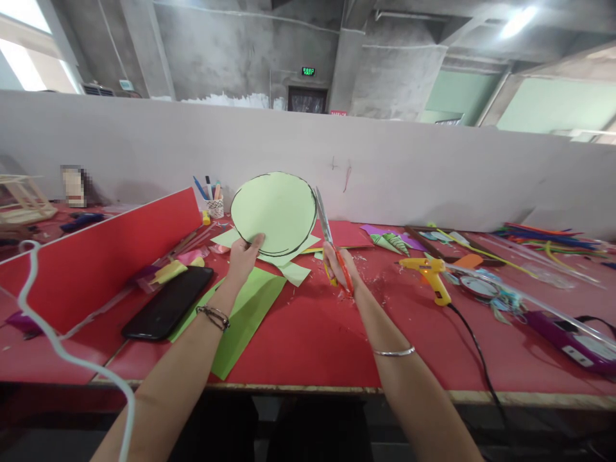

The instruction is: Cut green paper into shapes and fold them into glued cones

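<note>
Evidently, the left hand pinched the pale green paper disc at its lower edge, thumb in front. The right hand was closed around the handles of the scissors. Their long axis ran upward, tilted slightly left, with the tips just beside the disc's right edge; contact could not be confirmed. The right hand was nearer that edge. Red tabletop extended below both hands; the glue gun lay farther right.

Forearms reaching forward, left hand pinching
</note>
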A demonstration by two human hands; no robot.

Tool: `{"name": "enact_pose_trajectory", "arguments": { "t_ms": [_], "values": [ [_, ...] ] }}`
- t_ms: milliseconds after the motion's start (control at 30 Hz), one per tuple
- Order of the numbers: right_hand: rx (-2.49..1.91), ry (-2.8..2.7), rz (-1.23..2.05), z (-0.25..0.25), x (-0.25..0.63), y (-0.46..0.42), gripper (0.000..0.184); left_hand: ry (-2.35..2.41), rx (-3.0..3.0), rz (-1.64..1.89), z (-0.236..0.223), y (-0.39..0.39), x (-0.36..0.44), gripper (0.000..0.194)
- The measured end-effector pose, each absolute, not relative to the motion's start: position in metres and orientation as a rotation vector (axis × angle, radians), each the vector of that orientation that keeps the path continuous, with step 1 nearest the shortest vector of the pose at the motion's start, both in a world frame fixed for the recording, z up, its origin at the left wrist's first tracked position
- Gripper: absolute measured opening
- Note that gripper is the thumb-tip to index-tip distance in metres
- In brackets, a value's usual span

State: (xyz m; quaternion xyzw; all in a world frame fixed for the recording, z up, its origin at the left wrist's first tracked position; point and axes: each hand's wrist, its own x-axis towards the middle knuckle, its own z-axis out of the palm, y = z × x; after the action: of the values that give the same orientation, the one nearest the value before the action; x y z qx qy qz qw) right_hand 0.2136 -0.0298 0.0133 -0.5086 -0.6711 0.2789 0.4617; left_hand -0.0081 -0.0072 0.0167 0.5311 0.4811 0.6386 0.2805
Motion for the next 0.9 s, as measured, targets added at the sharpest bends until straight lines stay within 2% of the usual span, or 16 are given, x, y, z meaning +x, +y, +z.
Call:
{"name": "enact_pose_trajectory", "arguments": {
  "t_ms": [333,900],
  "values": [
    [-1.260,-1.713,0.565,0.009,0.217,-0.024,0.046,1.281,1.385,1.727,0.017,-0.008,-0.008,0.035],
    [-1.226,-1.738,0.593,0.006,0.223,-0.022,0.045,1.170,1.286,1.721,0.009,0.003,-0.014,0.030]
  ]
}}
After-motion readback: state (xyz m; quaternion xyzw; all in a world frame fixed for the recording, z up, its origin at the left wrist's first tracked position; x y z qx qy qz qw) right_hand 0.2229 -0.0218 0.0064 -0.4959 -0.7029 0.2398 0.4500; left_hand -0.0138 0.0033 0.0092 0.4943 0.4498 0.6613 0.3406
